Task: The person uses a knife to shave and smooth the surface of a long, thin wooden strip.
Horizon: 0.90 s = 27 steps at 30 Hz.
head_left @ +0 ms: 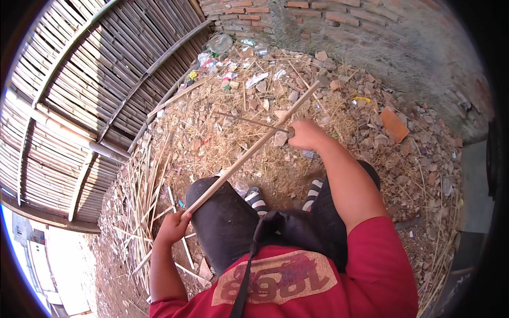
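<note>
A long pale bamboo strip (238,161) slants from lower left to upper right across my left thigh. My left hand (173,228) is closed round its near end, beside my left knee. In my right hand (307,135), the fingers wrap the handle of a long thin-bladed knife (245,120). Its blade points left and crosses the strip in its upper half, seen almost edge-on. Whether the blade has cut into the strip cannot be made out.
Loose bamboo strips (144,199) lie in a pile on the left. Rubble and litter cover the ground ahead, with a broken orange tile (394,125) on the right. A bamboo-slat panel (79,69) stands at left, a brick wall (366,40) at the far side.
</note>
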### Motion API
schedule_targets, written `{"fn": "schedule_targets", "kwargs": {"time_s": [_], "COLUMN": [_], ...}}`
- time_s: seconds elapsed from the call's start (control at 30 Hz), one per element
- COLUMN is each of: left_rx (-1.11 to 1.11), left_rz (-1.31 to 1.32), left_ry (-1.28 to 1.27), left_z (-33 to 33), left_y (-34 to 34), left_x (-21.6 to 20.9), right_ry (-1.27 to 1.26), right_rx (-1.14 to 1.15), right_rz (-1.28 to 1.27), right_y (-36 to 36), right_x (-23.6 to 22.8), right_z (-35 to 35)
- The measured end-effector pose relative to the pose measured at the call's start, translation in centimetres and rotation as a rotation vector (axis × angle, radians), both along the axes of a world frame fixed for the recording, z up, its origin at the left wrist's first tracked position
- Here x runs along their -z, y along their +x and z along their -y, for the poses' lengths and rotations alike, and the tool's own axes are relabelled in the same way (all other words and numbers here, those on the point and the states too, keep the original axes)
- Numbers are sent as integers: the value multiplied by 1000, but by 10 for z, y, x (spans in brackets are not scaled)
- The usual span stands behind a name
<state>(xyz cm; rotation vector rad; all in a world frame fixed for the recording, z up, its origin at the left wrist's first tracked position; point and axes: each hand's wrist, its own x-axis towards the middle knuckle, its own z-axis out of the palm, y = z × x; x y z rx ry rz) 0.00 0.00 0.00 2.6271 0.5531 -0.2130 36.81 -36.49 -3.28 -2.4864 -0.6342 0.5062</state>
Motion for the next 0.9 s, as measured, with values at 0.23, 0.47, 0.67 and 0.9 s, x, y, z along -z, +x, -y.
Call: {"fn": "schedule_targets", "kwargs": {"time_s": [0.23,0.47,0.67,0.9], "left_rx": [8,-16,-43,-85], "left_rz": [31,-10,-19,-185], "left_ry": [-59,-77,-154,-599], "left_z": [8,5,-12,-15], "left_y": [-8,3,-2,-20], "left_x": [10,1,16,15], "right_ry": [72,134,155,36], "right_rx": [115,30,6,-39], "right_rz": [-136,-287,35,131], "right_y": [14,28,16,-1], "right_x": [13,14,13,-31], "right_z": [16,10,-6,3]}}
